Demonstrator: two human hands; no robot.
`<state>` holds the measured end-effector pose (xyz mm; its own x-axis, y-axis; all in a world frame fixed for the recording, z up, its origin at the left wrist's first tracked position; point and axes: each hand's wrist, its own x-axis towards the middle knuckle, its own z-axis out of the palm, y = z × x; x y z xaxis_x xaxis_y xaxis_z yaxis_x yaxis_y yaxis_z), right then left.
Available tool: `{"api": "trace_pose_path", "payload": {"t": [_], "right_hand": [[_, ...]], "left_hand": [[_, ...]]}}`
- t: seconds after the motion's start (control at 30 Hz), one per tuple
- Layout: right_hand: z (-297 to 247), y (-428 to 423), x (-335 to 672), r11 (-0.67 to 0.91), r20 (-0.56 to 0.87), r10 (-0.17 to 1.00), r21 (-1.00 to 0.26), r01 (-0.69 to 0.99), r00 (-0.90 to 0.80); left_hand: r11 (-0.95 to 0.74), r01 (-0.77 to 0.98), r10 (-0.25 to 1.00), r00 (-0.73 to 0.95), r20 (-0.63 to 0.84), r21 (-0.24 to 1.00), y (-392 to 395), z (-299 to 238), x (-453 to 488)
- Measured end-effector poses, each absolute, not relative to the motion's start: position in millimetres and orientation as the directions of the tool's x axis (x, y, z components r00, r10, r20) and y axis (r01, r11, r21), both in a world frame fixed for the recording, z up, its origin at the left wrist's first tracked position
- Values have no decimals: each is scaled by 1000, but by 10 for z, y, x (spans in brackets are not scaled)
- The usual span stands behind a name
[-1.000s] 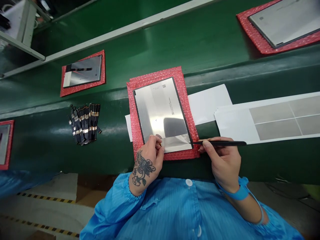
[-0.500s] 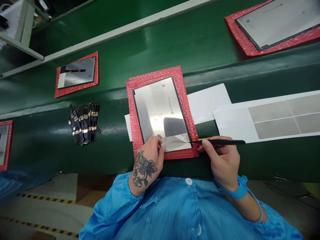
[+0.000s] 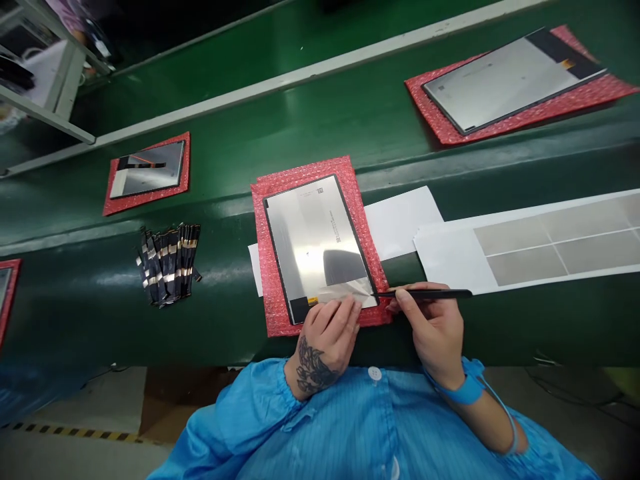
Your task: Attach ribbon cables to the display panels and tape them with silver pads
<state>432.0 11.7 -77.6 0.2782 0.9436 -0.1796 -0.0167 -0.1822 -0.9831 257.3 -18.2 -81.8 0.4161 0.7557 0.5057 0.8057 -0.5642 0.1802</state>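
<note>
A flat silver display panel [image 3: 313, 233] lies on red bubble wrap [image 3: 264, 260] in front of me. Across its near edge runs a strip of thin translucent film [image 3: 344, 289], beside a black section with a small yellow patch. My left hand [image 3: 326, 343] rests with its fingers laid on the film and the panel's near edge, holding nothing. In my right hand [image 3: 436, 330] is a pair of black tweezers [image 3: 445, 294], its tips at the right end of the film.
Left of the panel lies a bundle of dark flex cables [image 3: 170, 263]. White sheets with grey rectangles [image 3: 530, 267] extend to the right. Other panels on red wrap sit at the far left [image 3: 155, 175] and far right [image 3: 500, 87]. A metal frame [image 3: 55, 110] stands back left.
My left hand has shifted right, from the film's left end onto its middle, and its fingers have straightened. The black section is now uncovered. The tweezers stay at the film's right end.
</note>
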Motion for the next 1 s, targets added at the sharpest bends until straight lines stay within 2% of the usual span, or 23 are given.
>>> {"api": "trace_pose_path", "payload": {"t": [0.27,0.43,0.63,0.73,0.83,0.93,1.0], "right_hand": [[-799,136,4320,-190,-188,942,-982,-21,279],[-788,77,4254,-34,-17,954,-998,51,298],[-772,-18,4248,160,202,953,-969,190,227],[-785,-1,4261,120,161,950,-980,160,268],[-834,53,4281,14,47,950,-994,107,308],[-896,115,4372,-80,-54,941,-995,63,333],[-909,137,4474,-92,-69,910,-995,38,409]], "left_hand": [[-531,846,757,446,478,53,-255,-957,2546],[-532,841,740,403,539,100,-230,-960,2558],[-545,828,763,424,489,133,-245,-976,2529],[-550,817,763,408,501,171,-255,-1008,2538],[-545,816,762,387,519,192,-263,-1038,2547],[-538,823,775,397,492,182,-265,-1035,2542],[-539,825,773,405,488,170,-261,-1010,2546]]}}
